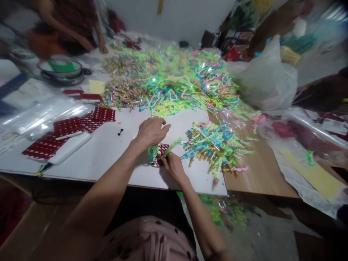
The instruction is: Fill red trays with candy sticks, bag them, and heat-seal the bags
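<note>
My left hand [153, 131] is raised over the white board [108, 145], its fingers apart and nothing in them. Below it lies a small dark red patterned piece [163, 149] with a green and blue wrapped item [153, 154] at its left side. My right hand [173, 166] has its fingers pinched at the right edge of the red piece, on a thin light green strip [174, 145]. Just right of that hand sits a loose pile of wrapped sticks with green, blue and pink ends [212, 143].
A large heap of similar bright items [174, 79] covers the back of the table. Red patterned sheets [67, 125] and clear plastic [40, 112] lie left. A stuffed plastic bag [269, 79] stands right. Another person's hands [87, 43] rest at the back left.
</note>
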The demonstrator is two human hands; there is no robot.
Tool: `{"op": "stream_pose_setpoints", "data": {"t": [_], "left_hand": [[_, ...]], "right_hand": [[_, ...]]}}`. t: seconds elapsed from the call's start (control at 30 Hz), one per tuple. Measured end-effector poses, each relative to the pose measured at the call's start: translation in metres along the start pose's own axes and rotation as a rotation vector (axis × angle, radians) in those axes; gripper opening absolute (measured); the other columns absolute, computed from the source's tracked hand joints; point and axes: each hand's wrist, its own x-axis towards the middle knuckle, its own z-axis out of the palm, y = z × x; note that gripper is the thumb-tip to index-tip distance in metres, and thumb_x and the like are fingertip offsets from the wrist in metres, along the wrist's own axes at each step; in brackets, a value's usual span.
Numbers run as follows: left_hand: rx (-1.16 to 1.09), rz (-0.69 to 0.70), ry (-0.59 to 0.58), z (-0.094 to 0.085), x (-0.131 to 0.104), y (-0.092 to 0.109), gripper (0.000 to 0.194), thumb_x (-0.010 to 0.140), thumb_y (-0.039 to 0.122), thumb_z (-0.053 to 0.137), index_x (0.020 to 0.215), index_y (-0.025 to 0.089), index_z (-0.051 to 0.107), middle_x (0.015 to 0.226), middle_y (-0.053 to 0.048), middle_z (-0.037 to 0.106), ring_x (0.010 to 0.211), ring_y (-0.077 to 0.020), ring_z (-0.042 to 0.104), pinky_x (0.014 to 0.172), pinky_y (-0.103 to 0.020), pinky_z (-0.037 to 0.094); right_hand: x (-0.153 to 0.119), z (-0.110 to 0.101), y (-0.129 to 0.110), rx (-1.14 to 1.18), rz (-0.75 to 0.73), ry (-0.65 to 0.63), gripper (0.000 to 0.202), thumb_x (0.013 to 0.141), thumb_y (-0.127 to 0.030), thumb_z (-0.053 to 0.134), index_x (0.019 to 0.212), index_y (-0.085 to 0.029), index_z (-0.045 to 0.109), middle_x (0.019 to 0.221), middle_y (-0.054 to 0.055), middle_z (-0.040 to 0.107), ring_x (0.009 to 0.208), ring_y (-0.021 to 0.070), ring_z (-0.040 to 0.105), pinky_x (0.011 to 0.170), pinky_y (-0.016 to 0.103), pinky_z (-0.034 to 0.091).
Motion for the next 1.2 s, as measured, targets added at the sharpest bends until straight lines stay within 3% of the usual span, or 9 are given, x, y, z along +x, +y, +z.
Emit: {"op": "stream_pose_setpoints", "data": {"t": [0.17, 0.3, 0.43, 0.63, 0.77, 0.83, 0.9, 1.07, 1.2], "left_hand": [[-0.044, 0.039, -0.015, 0.000, -0.002, 0.001, 0.065, 0.090, 0.063, 0.022, 0.105, 0.020, 0.069, 0.111, -0.009, 0.067, 0.106, -0.0285, 0.060, 0.090, -0.043, 0.045], [0.020, 0.050, -0.037, -0.003, -0.005, 0.006, 0.064, 0.086, 0.065, 0.033, 0.113, 0.018, 0.066, 0.116, -0.011, 0.064, 0.107, -0.0301, 0.059, 0.092, -0.043, 0.044], [0.066, 0.080, -0.046, -0.004, -0.003, 0.003, 0.056, 0.084, 0.058, 0.041, 0.115, 0.017, 0.064, 0.118, -0.010, 0.063, 0.111, -0.0302, 0.057, 0.094, -0.042, 0.044], [0.031, 0.064, -0.047, 0.002, 0.000, -0.001, 0.054, 0.088, 0.053, 0.038, 0.116, 0.014, 0.062, 0.119, -0.013, 0.062, 0.112, -0.0299, 0.055, 0.098, -0.044, 0.042], [-0.042, 0.044, 0.298, -0.008, -0.007, -0.007, 0.049, 0.090, 0.050, 0.038, 0.116, 0.015, 0.060, 0.135, -0.013, 0.050, 0.125, -0.0276, 0.045, 0.105, -0.044, 0.037], [-0.060, -0.013, 0.563, -0.014, -0.016, -0.023, 0.043, 0.091, 0.046, 0.038, 0.115, 0.017, 0.059, 0.136, -0.011, 0.048, 0.129, -0.0242, 0.040, 0.108, -0.041, 0.034], [-0.106, -0.106, 0.641, -0.012, -0.027, -0.046, 0.038, 0.091, 0.043, 0.037, 0.112, 0.020, 0.058, 0.125, -0.007, 0.055, 0.121, -0.0215, 0.047, 0.104, -0.038, 0.039], [-0.155, -0.197, -0.087, 0.042, -0.061, -0.092, 0.027, 0.078, 0.036, 0.046, 0.095, 0.020, 0.060, 0.092, -0.003, 0.067, 0.084, -0.0237, 0.063, 0.074, -0.034, 0.052], [-0.030, 0.018, -0.253, 0.094, -0.073, -0.087, 0.028, 0.078, 0.031, 0.042, 0.089, 0.017, 0.063, 0.100, -0.011, 0.068, 0.094, -0.0277, 0.062, 0.081, -0.036, 0.050]], "right_hand": [[0.002, 0.002, -0.037, -0.357, 0.105, -0.114, 0.026, 0.092, -0.011, 0.036, 0.107, -0.013, 0.057, 0.103, 0.016, 0.065, 0.089, 0.0235, 0.064, 0.071, 0.030, 0.045], [0.001, -0.001, -0.024, -0.241, 0.060, -0.159, 0.019, 0.093, -0.022, 0.046, 0.105, -0.014, 0.059, 0.095, 0.012, 0.069, 0.086, 0.0226, 0.065, 0.070, 0.029, 0.045], [0.009, -0.051, 0.018, -0.137, -0.089, -0.116, 0.019, 0.090, -0.018, 0.052, 0.106, -0.016, 0.061, 0.098, 0.007, 0.069, 0.088, 0.0167, 0.063, 0.076, 0.023, 0.043], [0.051, -0.136, 0.067, -0.685, 0.309, 0.191, 0.029, 0.090, -0.011, 0.041, 0.110, -0.012, 0.062, 0.109, 0.017, 0.062, 0.102, 0.0256, 0.060, 0.079, 0.031, 0.045], [0.075, -0.135, 0.088, -0.735, 0.354, 0.146, 0.033, 0.090, -0.008, 0.037, 0.109, -0.009, 0.064, 0.108, 0.021, 0.062, 0.103, 0.0282, 0.060, 0.081, 0.034, 0.045], [0.079, -0.133, 0.094, -0.720, 0.332, 0.151, 0.034, 0.091, -0.010, 0.036, 0.111, -0.008, 0.063, 0.110, 0.022, 0.061, 0.106, 0.0293, 0.058, 0.083, 0.035, 0.045], [0.078, -0.138, 0.096, -0.709, 0.321, 0.135, 0.034, 0.091, -0.010, 0.036, 0.111, -0.009, 0.063, 0.109, 0.021, 0.061, 0.106, 0.0291, 0.058, 0.082, 0.035, 0.045], [0.053, -0.148, 0.091, -0.697, 0.173, 0.079, 0.034, 0.090, -0.009, 0.039, 0.116, -0.017, 0.059, 0.110, 0.014, 0.060, 0.100, 0.0242, 0.058, 0.077, 0.029, 0.043], [0.033, -0.128, 0.088, -0.786, 0.036, 0.020, 0.032, 0.090, -0.005, 0.037, 0.112, -0.016, 0.058, 0.118, 0.016, 0.054, 0.103, 0.0246, 0.052, 0.081, 0.030, 0.041]]}}
